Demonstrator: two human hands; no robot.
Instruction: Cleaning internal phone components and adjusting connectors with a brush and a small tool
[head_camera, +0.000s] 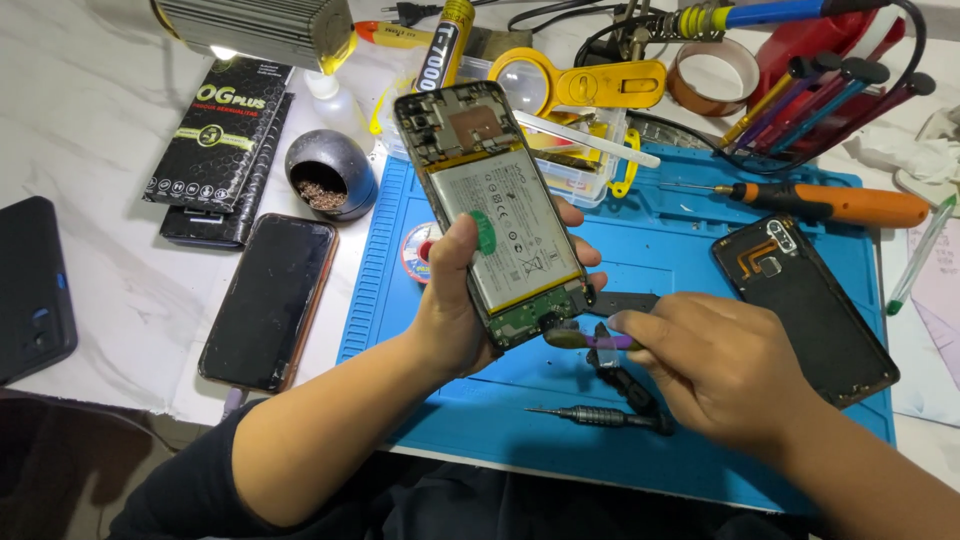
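Above blue mat (700, 250), left hand (455, 300) around opened phone (495, 210)

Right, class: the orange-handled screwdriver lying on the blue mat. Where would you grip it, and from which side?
Grip the orange-handled screwdriver at its thick orange handle, coming from above. It lies flat on the blue mat, thin shaft pointing left toward the clear plastic box; the handle is its widest part, with open mat alongside.

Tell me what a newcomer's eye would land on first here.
The opened phone, its battery and circuit boards bare, held up at centre in the left hand. Next, the right hand pressing a small purple-handled tool to the phone's lower end, above the blue mat. The phone's back cover lies on the mat at right.
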